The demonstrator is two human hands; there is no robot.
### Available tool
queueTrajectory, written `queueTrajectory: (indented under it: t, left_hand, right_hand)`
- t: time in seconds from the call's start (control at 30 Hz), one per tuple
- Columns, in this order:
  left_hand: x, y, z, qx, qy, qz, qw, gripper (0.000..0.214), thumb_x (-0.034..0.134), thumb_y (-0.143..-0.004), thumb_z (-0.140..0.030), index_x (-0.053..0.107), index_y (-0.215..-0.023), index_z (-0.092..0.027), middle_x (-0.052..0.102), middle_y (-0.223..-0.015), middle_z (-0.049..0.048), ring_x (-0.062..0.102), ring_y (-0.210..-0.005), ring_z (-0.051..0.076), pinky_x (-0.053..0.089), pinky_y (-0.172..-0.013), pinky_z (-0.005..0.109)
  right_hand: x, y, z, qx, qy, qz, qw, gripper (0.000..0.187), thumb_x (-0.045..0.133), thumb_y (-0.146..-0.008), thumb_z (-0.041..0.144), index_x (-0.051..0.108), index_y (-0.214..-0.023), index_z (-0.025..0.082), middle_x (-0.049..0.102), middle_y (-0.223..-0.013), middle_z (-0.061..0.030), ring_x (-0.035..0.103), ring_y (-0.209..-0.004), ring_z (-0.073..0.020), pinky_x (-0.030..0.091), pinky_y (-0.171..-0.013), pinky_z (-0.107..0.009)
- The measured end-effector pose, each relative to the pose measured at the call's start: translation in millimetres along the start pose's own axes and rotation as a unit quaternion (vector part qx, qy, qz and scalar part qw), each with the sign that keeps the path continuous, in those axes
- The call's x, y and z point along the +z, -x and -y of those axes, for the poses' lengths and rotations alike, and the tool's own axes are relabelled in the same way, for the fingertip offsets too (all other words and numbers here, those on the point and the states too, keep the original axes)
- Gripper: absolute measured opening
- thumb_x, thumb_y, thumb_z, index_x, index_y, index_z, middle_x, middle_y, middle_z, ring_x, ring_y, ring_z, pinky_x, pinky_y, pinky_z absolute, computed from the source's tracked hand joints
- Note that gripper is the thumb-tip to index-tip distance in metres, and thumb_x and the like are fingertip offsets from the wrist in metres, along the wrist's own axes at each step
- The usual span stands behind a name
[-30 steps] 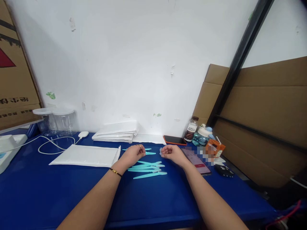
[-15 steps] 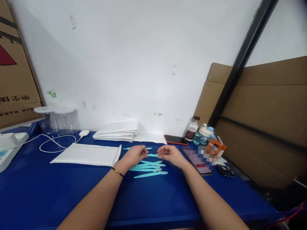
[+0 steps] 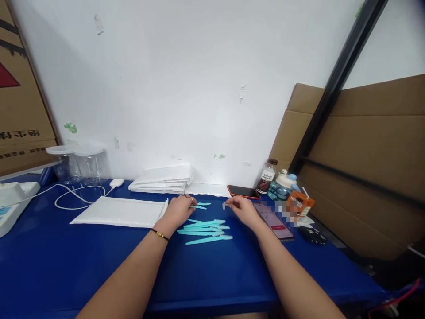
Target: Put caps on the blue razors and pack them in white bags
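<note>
My left hand (image 3: 181, 208), wearing a ring and a bracelet, is low over the table with its fingers closed on a turquoise eyebrow razor (image 3: 200, 207). Another turquoise razor (image 3: 205, 204) lies right against it, and the hand covers their left ends. To the right, my right hand (image 3: 244, 210) pinches a small clear plastic cap (image 3: 224, 206) between thumb and fingertips, slightly above the table. Nearer to me, several turquoise razors (image 3: 202, 228) lie in a loose overlapping bunch, with one razor (image 3: 209, 239) at its front.
A white padded envelope (image 3: 119, 212) lies left of my hands, and a stack of white envelopes (image 3: 161, 179) rests by the wall. On the right are a phone (image 3: 277, 223), an orange-edged phone (image 3: 244, 192), bottles (image 3: 266, 176), an orange carton (image 3: 299, 204) and a black object (image 3: 312, 235).
My hands have moved apart. The razor that was between them has gone left with my left hand, and my right hand has drawn right with the clear cap.
</note>
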State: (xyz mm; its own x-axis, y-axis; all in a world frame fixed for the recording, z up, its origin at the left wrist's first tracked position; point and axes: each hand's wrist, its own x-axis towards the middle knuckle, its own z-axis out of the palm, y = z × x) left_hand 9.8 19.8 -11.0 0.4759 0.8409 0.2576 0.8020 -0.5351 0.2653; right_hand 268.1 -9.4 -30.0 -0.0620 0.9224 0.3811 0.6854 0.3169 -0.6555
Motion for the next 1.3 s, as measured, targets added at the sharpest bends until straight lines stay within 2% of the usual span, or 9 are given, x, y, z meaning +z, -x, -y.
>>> queueTrajectory:
  t: [0.1, 0.2, 0.3, 0.5, 0.6, 0.7, 0.83, 1.0, 1.3]
  left_hand:
    - [-0.6, 1.2, 6.4, -0.023, -0.060, -0.003, 0.998, 0.021, 0.053, -0.079, -0.024, 0.065, -0.096, -0.027, 0.062, -0.102, 0.0036, 0.055, -0.099, 0.022, 0.040, -0.080, 0.031]
    - [1.4, 2.0, 6.8, -0.016, -0.064, 0.008, 0.998, 0.021, 0.054, -0.079, -0.026, 0.064, -0.097, -0.027, 0.061, -0.103, 0.0041, 0.053, -0.103, 0.023, 0.039, -0.081, 0.033]
    - [2.3, 1.5, 5.8, -0.026, -0.054, 0.014, 0.998, 0.013, 0.056, -0.079, -0.027, 0.065, -0.088, -0.025, 0.062, -0.098, 0.0040, 0.053, -0.100, 0.023, 0.039, -0.080, 0.033]
    - [2.8, 0.0, 7.9, -0.028, -0.030, 0.033, 0.999, 0.009, 0.056, -0.078, -0.025, 0.064, -0.077, -0.022, 0.063, -0.091, 0.0033, 0.054, -0.095, 0.021, 0.038, -0.078, 0.030]
    - [4.1, -0.1, 8.4, -0.024, -0.016, 0.032, 0.999, 0.008, 0.056, -0.077, -0.025, 0.064, -0.078, -0.022, 0.064, -0.090, 0.0031, 0.055, -0.092, 0.020, 0.038, -0.075, 0.028]
    - [4.9, -0.4, 6.5, -0.010, -0.005, 0.028, 1.000, 0.007, 0.056, -0.076, -0.024, 0.062, -0.075, -0.022, 0.066, -0.083, 0.0010, 0.057, -0.086, 0.018, 0.037, -0.072, 0.027]
    - [2.7, -0.1, 0.0, 0.003, 0.041, 0.023, 0.999, 0.009, 0.052, -0.079, -0.024, 0.060, -0.077, -0.022, 0.066, -0.075, -0.0011, 0.058, -0.073, 0.015, 0.036, -0.065, 0.024]
    - [-2.3, 2.3, -9.2, 0.009, 0.098, 0.006, 0.995, 0.011, 0.050, -0.081, -0.027, 0.059, -0.082, -0.022, 0.065, -0.077, -0.0010, 0.058, -0.071, 0.013, 0.035, -0.062, 0.021]
    - [-1.4, 2.2, -13.4, 0.019, 0.097, 0.012, 0.995, 0.012, 0.051, -0.081, -0.031, 0.060, -0.083, -0.022, 0.065, -0.077, -0.0014, 0.058, -0.072, 0.013, 0.037, -0.065, 0.022]
  right_hand:
    - [5.3, -2.9, -6.8, -0.033, 0.121, -0.012, 0.992, 0.021, 0.051, -0.079, 0.017, 0.068, -0.091, 0.020, 0.066, -0.089, -0.0059, 0.060, -0.079, -0.0183, 0.046, -0.074, -0.030]
    - [16.6, -5.8, -6.8, -0.068, 0.162, 0.015, 0.984, 0.020, 0.052, -0.081, 0.020, 0.069, -0.092, 0.019, 0.064, -0.093, -0.0078, 0.059, -0.088, -0.0193, 0.045, -0.079, -0.029]
    - [24.7, -8.4, -5.4, -0.082, 0.170, 0.028, 0.982, 0.017, 0.054, -0.077, 0.014, 0.070, -0.081, 0.019, 0.065, -0.088, -0.0066, 0.059, -0.084, -0.0180, 0.044, -0.077, -0.027]
    - [26.3, -8.5, -9.3, -0.043, 0.077, 0.011, 0.996, 0.016, 0.055, -0.068, 0.009, 0.063, -0.075, 0.020, 0.065, -0.073, -0.0002, 0.059, -0.065, -0.0133, 0.045, -0.063, -0.023]
    - [25.6, -7.8, -11.0, 0.005, -0.001, 0.027, 1.000, 0.018, 0.059, -0.062, 0.010, 0.061, -0.078, 0.019, 0.065, -0.072, 0.0003, 0.058, -0.062, -0.0121, 0.046, -0.059, -0.022]
    - [22.9, -6.9, -9.9, 0.031, -0.016, 0.047, 0.998, 0.017, 0.061, -0.061, 0.011, 0.062, -0.077, 0.018, 0.065, -0.069, 0.0005, 0.059, -0.062, -0.0122, 0.045, -0.059, -0.022]
    - [15.7, -4.0, -2.2, 0.026, -0.009, 0.046, 0.999, 0.006, 0.061, -0.069, 0.021, 0.064, -0.073, 0.019, 0.064, -0.066, 0.0003, 0.056, -0.060, -0.0129, 0.042, -0.058, -0.023]
    - [10.9, 0.3, 12.6, 0.005, -0.136, 0.069, 0.988, 0.022, 0.058, -0.076, 0.036, 0.064, -0.084, 0.016, 0.062, -0.070, -0.0009, 0.053, -0.062, -0.0124, 0.041, -0.058, -0.022]
    - [18.7, 0.2, 15.8, -0.006, -0.105, 0.086, 0.991, 0.021, 0.059, -0.076, 0.033, 0.067, -0.084, 0.016, 0.063, -0.069, -0.0013, 0.052, -0.060, -0.0121, 0.041, -0.057, -0.022]
